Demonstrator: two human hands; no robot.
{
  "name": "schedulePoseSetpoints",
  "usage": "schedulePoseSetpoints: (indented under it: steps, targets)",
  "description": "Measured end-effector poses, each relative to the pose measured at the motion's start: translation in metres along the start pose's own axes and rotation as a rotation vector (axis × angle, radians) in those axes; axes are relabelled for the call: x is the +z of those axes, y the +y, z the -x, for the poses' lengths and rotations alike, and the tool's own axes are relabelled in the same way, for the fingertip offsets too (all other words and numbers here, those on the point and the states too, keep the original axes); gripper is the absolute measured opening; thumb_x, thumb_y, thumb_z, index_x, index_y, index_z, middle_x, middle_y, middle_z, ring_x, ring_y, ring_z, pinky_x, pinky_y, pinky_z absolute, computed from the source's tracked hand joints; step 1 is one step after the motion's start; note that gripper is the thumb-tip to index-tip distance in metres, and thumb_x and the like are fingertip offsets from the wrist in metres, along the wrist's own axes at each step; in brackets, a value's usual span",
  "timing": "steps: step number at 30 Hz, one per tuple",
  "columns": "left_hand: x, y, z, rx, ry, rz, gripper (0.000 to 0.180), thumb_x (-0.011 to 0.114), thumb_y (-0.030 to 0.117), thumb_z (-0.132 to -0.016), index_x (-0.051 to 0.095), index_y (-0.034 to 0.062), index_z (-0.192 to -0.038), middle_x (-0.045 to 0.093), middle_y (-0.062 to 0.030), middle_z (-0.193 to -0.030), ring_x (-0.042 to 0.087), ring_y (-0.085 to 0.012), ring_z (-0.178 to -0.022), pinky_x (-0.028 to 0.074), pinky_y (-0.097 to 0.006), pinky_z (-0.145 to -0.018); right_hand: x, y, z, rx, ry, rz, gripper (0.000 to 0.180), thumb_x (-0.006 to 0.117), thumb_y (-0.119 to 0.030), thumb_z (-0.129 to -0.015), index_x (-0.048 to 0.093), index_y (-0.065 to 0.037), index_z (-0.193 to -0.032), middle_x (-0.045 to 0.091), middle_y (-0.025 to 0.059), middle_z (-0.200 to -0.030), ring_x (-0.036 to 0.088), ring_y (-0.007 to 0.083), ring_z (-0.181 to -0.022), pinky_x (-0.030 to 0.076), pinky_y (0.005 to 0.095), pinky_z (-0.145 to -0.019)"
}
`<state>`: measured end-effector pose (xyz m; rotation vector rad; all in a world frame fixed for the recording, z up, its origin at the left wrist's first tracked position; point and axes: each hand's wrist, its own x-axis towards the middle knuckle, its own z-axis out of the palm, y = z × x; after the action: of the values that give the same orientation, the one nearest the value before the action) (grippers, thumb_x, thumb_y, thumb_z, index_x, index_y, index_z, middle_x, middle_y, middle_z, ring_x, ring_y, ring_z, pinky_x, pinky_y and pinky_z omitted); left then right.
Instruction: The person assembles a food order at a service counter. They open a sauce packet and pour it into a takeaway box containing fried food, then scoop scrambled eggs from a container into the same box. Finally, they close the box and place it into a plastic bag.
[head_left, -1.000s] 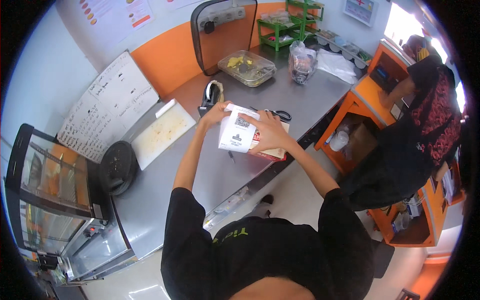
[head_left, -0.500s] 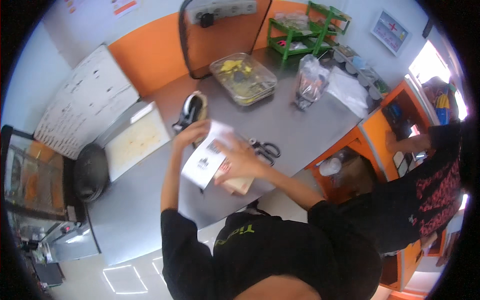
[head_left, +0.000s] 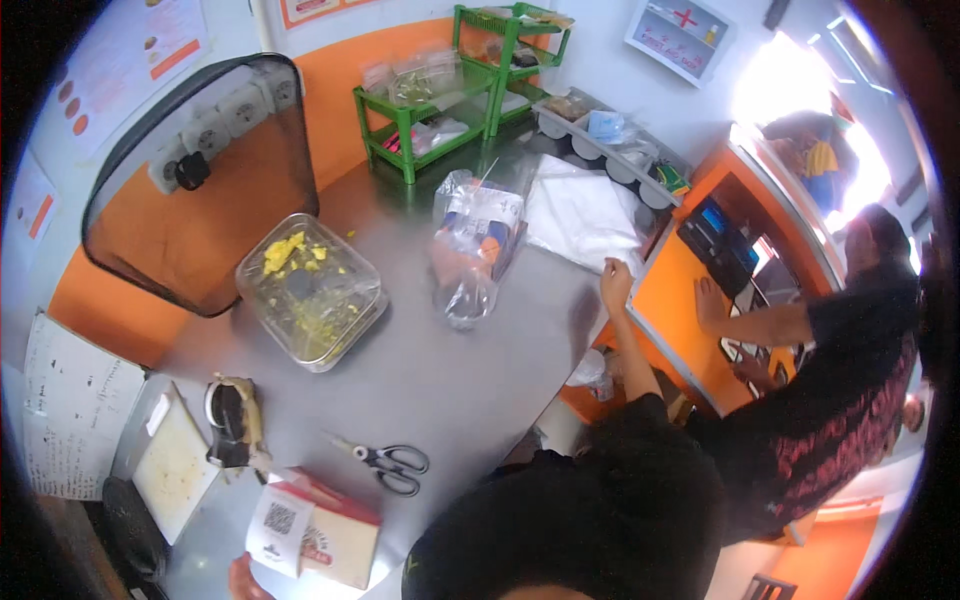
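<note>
A cream and red paper package [head_left: 345, 545] lies near the table's front edge. Over its left side sits a white printed sheet [head_left: 280, 530] with a square code. My left hand [head_left: 245, 582] shows only in part at the lower edge, beside the sheet; its fingers are blurred and cut off. Stretched far out to the right, my right hand [head_left: 617, 288] has its fingers closed at the near corner of a stack of white plastic bags [head_left: 580, 210]. Black-handled scissors [head_left: 385, 465] rest on the table, right of the package.
A lidded clear tray [head_left: 310, 290] with yellow food stands mid-table. Close by are a clear bag of packets [head_left: 475, 245], a tape dispenser [head_left: 232, 420] and a cutting board [head_left: 178, 465]. Green racks [head_left: 430, 125] stand behind. A co-worker [head_left: 810, 390] leans on the orange counter [head_left: 675, 320].
My right hand has left the package and sheet and reached right to the white bags. The package now lies on the table, with my left hand lower beside it. The view has swung right.
</note>
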<state>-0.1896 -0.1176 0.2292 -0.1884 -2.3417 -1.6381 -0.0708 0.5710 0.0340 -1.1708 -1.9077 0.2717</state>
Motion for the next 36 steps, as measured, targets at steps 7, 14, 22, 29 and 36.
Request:
schedulePoseSetpoints:
  steps: [7, 14, 22, 29, 36]
  targets:
    - [0.338, 0.109, 0.000, 0.589, -1.189, 0.227, 0.019, 0.057, 0.020, -0.077, 0.063, 0.0107, -0.092, 0.051, -0.0128, -0.108, 0.048, -0.0318, -0.096, 0.038, -0.038, -0.081, 0.050, 0.028, -0.060, -0.104, -0.002, 0.021, 0.025, 0.054, -0.003, -0.075, 0.054, 0.008, -0.097, 0.053, 0.0230, -0.104, 0.049, 0.0357, -0.098, 0.037, 0.0378, -0.087]
    - [0.690, 0.089, 0.072, 0.961, -0.878, -0.211, 0.020, 0.053, 0.014, -0.074, 0.061, 0.0041, -0.089, 0.035, -0.0131, -0.127, 0.031, -0.0308, -0.118, 0.029, -0.048, -0.092, 0.049, 0.034, -0.061, -0.022, -0.180, -0.196, 0.025, 0.048, -0.004, -0.076, 0.056, 0.001, -0.100, 0.051, 0.0175, -0.107, 0.047, 0.0323, -0.100, 0.036, 0.0352, -0.089]
    - [0.693, 0.085, 0.088, 1.010, -0.797, -0.254, 0.033, 0.057, 0.018, -0.072, 0.055, 0.0006, -0.100, 0.035, -0.0096, -0.129, 0.029, -0.0292, -0.121, 0.028, -0.046, -0.094, 0.089, 0.035, -0.127, -0.369, -0.339, 0.456, 0.013, 0.052, -0.012, -0.072, 0.056, -0.002, -0.080, 0.056, 0.0097, -0.083, 0.053, 0.0239, -0.084, 0.043, 0.0333, -0.074]
    - [0.719, 0.077, 0.095, 0.779, -0.761, -0.257, 0.081, 0.065, 0.031, -0.066, 0.025, 0.0012, -0.130, 0.015, -0.0229, -0.136, 0.017, -0.0393, -0.125, 0.020, -0.046, -0.100, 0.062, 0.045, -0.135, -0.593, -0.452, 0.041, 0.011, 0.049, -0.013, -0.073, 0.055, -0.004, -0.074, 0.056, 0.0139, -0.080, 0.053, 0.0314, -0.077, 0.043, 0.0409, -0.065]
    - [0.760, 0.038, 0.097, 0.686, -0.656, -0.465, 0.057, 0.041, 0.021, -0.080, 0.025, -0.0061, -0.128, 0.017, -0.0187, -0.138, 0.017, -0.0326, -0.127, 0.022, -0.039, -0.102, -0.050, -0.010, -0.117, -0.403, -1.425, -0.347, 0.020, 0.054, -0.014, -0.078, 0.050, 0.000, -0.065, 0.051, 0.0072, -0.058, 0.049, 0.0207, -0.056, 0.038, 0.0322, -0.054]
